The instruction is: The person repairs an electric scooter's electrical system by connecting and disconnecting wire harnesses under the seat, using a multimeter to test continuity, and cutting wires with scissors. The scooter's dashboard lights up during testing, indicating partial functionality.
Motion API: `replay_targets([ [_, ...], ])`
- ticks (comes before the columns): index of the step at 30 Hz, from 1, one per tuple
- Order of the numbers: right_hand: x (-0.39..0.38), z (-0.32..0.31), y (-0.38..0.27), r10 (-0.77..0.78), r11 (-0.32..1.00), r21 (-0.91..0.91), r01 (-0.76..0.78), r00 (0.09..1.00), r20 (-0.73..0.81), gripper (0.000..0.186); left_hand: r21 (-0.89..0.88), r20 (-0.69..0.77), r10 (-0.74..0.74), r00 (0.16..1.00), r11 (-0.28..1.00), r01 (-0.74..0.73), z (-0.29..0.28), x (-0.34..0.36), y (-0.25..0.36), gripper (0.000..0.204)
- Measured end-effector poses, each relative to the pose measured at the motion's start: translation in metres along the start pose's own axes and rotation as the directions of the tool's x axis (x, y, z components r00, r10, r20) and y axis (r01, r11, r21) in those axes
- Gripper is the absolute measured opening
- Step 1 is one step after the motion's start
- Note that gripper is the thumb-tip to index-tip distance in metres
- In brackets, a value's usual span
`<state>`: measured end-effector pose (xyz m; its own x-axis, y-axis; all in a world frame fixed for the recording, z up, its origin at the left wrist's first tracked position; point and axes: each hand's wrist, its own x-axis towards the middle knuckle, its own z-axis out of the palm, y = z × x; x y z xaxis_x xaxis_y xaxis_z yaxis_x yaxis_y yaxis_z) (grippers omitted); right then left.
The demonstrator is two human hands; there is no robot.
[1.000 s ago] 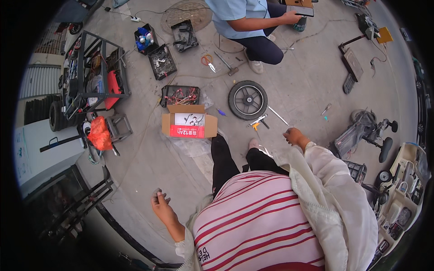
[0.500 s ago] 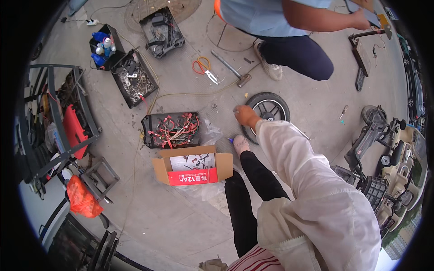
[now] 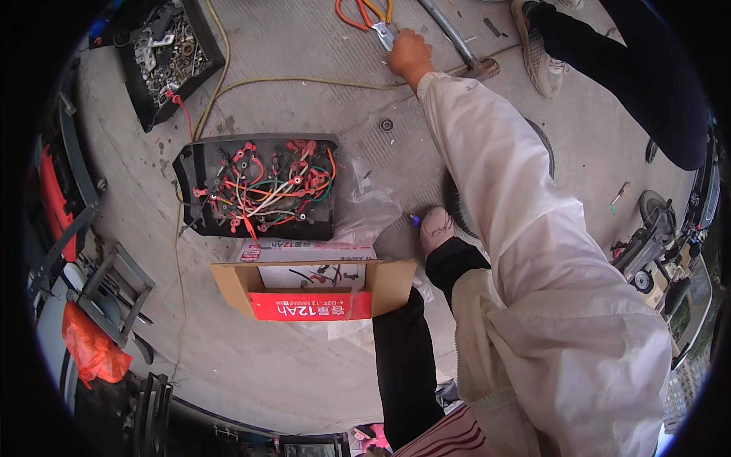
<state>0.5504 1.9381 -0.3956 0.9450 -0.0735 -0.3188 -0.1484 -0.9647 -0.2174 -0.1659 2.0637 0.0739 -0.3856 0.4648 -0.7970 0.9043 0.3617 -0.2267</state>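
Note:
My right hand (image 3: pixel 412 57) reaches far forward, its fingers closed on the blade end of a pair of scissors (image 3: pixel 384 35) with red and orange handles. The hand hides the blade tips. To its right lies a long-handled hammer (image 3: pixel 458 39), and a thin hose (image 3: pixel 304 79) runs across the ground just below it. My right sleeve covers most of a black-tyred wheel (image 3: pixel 454 202). My left hand is out of view.
A black tray (image 3: pixel 183 222) of tangled wires sits left of centre, behind an opened cardboard box (image 3: pixel 236 288). A bin of metal parts (image 3: pixel 169 57) stands farther back. Another person's shoe (image 3: pixel 542 65) is at the upper right. A small round part (image 3: pixel 386 124) lies on the concrete.
My right hand has moved from beside the wheel forward to the scissors and closed on their blade end. The view has shifted closer to the tray and box.

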Motion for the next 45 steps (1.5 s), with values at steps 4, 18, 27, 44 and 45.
replay_targets([
  [4, 0.001, -0.023, 0.013, -0.015, 0.999, -0.033, 0.028, 0.937, 0.349, 0.029, -0.003, 0.014, 0.042, 0.999, 0.999, -0.042, -0.004, -0.003, 0.002, 0.03],
  [18, -0.481, -0.37, 0.26, -0.049, 0.038, 0.35, -0.936, 0.348, 0.936, 0.013, 0.054, 0.193, 0.589, 0.785, 0.792, -0.608, -0.149, -0.035, 0.105, 0.031],
  [27, -0.979, -0.494, 0.38, 0.738, -0.442, 0.59, -0.675, 0.1, 0.667, 0.006, 0.067, 0.268, 0.929, 0.256, 0.248, -0.967, -0.158, -0.261, 0.244, 0.034],
  [44, -1.424, -0.376, 0.377, 0.7, 0.027, 0.313, -0.949, 0.242, 0.672, 0.03, -0.19, 0.67, 0.697, -0.255, -0.171, -0.967, 0.056, -0.468, -0.116, 0.019],
  [45, -1.459, -0.364, 0.383, 0.833, -0.044, 0.378, -0.925, 0.175, 0.525, 0.027, -0.215, 0.739, 0.623, -0.257, -0.143, -0.966, 0.081, -0.479, -0.154, 0.02],
])
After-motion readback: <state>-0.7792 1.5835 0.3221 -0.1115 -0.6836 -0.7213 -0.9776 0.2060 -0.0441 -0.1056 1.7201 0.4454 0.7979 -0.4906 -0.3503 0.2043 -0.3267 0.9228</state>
